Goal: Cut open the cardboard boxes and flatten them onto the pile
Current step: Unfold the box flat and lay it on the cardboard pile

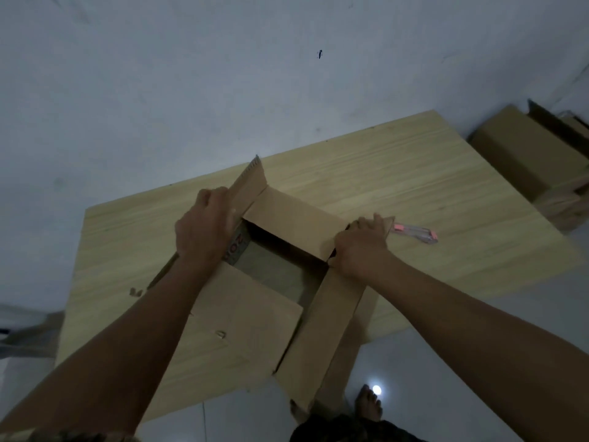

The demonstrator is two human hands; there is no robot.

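Note:
An opened brown cardboard box [255, 317] lies on the wooden table [430, 186], its flaps spread and its inside showing in the middle. My left hand [204, 231] grips the left flap, which stands up at the far left corner. My right hand [360, 247] grips the right flap near the box's far right corner. A pink utility knife [417, 232] lies on the table just right of my right hand, with neither hand on it.
A pile of cardboard boxes [535, 167] sits on the floor beyond the table's right end. A white wall runs behind the table. My bare feet [368, 403] stand on the pale tiled floor below the table's near edge.

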